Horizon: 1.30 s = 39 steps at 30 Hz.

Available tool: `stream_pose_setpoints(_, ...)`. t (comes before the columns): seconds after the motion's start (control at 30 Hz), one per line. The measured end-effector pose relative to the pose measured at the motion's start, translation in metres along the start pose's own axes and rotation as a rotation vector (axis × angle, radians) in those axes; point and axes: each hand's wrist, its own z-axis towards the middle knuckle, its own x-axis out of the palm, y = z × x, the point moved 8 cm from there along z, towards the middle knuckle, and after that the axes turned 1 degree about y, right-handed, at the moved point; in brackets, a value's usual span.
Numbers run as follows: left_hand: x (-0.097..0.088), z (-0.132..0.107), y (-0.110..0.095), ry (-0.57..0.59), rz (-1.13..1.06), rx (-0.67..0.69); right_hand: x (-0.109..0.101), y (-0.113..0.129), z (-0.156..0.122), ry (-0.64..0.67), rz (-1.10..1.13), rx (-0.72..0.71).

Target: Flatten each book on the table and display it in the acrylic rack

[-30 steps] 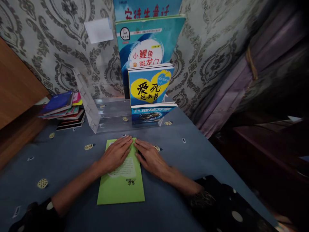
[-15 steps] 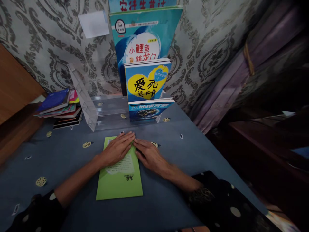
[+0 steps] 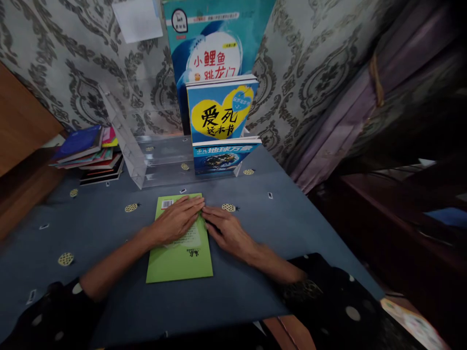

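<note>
A green book (image 3: 178, 270) lies on the table in front of me, back cover up, with a barcode near its far edge and printed text upside down to me. My left hand (image 3: 178, 218) rests flat across its upper part, fingers stretched toward the far right corner and covering some of the text. Beside the book's right edge, my right hand (image 3: 229, 231) has its fingers extended, their tips at the edge near that corner and close to the left fingertips. The right thumb points at the book's side.
Behind the book stands a clear tiered rack (image 3: 140, 170) holding upright books (image 3: 222, 114) on its right part. A pile of books (image 3: 82, 146) sits at the back left. Blue cloth with pineapple prints covers the table (image 3: 248, 296). A tied curtain (image 3: 328, 136) hangs at the right.
The view has tilted down a little. My left hand has slid slightly nearer to me over the green book, showing more of the barcode. My right hand stays by the edge.
</note>
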Motion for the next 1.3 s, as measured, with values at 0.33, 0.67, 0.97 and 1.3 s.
stream_pose_setpoints(0.33,0.002,-0.013,-0.015,0.0,-0.013,0.008,-0.004,0.014,-0.013,0.016,0.029,-0.002)
stream_pose_setpoints(0.67,0.002,-0.027,-0.036,0.048,0.0,0.047,-0.007,0.031,-0.031,0.013,0.066,-0.013)
stream_pose_setpoints(0.97,0.003,-0.044,-0.062,0.061,-0.022,0.086,-0.014,0.055,-0.054,0.01,0.091,-0.036)
stream_pose_setpoints(1.3,0.002,-0.072,-0.099,0.071,-0.054,0.102,-0.021,0.087,-0.083,0.045,0.103,-0.056)
